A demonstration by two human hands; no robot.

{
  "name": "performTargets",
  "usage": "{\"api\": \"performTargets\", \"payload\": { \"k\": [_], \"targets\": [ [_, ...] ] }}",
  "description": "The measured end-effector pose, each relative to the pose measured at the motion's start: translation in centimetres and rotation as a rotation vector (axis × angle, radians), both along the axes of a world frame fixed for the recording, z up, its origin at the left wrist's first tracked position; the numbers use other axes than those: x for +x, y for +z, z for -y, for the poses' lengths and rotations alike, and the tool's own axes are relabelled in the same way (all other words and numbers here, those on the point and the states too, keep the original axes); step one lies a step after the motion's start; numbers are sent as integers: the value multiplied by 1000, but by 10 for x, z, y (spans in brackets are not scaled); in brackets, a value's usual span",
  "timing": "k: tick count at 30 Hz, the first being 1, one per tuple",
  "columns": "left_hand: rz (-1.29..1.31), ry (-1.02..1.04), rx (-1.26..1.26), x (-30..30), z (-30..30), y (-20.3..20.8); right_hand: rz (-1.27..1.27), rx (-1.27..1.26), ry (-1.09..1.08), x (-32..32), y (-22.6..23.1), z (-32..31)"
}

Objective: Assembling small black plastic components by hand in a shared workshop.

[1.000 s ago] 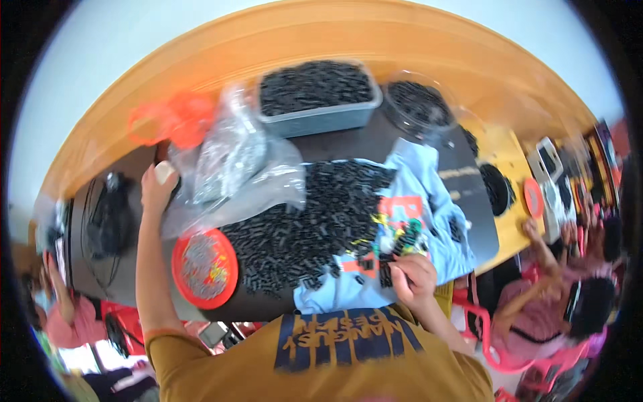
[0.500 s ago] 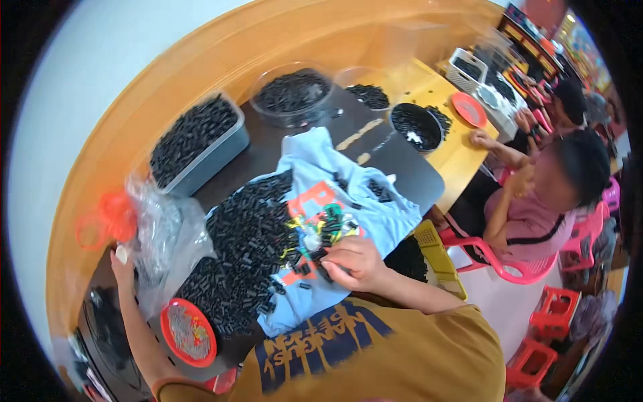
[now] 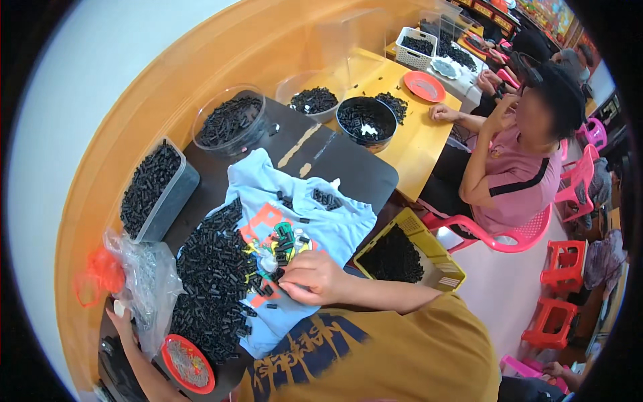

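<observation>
At the far left, my left hand [image 3: 121, 323] is closed around a small white round piece [image 3: 120, 308], beside a clear plastic bag [image 3: 153, 268]. My right hand [image 3: 313, 278] pinches a short black tube-like piece [image 3: 277, 273] over the printed part of a light blue T-shirt [image 3: 261, 175] spread on the dark table. A large heap of similar black pieces [image 3: 207, 288] covers the shirt's left side and the table there. Several black pieces lie in a small group [image 3: 284, 234] just beyond my right fingers.
A red plate [image 3: 209, 384] with thin grey bits lies near me. Behind the shirt stand a grey tub [image 3: 175, 197], a clear round bowl [image 3: 231, 149] and a black bowl [image 3: 375, 139], all holding black pieces. A yellow crate [image 3: 439, 268] sits right, near a seated person [image 3: 522, 167].
The view has swung, so the table and shirt sit further left and the seated person shows more fully. Both hands stay at about the same places on the table.
</observation>
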State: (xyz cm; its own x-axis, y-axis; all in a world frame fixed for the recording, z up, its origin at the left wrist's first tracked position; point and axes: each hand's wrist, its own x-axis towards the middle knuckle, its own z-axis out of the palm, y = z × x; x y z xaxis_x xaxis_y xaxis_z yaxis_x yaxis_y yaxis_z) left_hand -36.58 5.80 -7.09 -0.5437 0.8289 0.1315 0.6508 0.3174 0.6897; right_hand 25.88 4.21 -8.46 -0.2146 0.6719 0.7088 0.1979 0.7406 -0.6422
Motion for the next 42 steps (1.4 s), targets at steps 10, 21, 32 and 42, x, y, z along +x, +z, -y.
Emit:
{"api": "performTargets", "payload": {
  "k": [10, 21, 32, 42],
  "targets": [
    [34, 78, -61, 21, 3, 13, -29, 40, -19, 2, 0, -1],
    [-92, 87, 140, 9, 18, 26, -47, 39, -8, 2, 0, -1],
    [611, -1320, -36, 374, 77, 123, -261, -255, 359, -8, 32, 8],
    [1039, -2001, -718, 476, 57, 69, -330, -703, 1177, -30, 27, 30]
  ]
}}
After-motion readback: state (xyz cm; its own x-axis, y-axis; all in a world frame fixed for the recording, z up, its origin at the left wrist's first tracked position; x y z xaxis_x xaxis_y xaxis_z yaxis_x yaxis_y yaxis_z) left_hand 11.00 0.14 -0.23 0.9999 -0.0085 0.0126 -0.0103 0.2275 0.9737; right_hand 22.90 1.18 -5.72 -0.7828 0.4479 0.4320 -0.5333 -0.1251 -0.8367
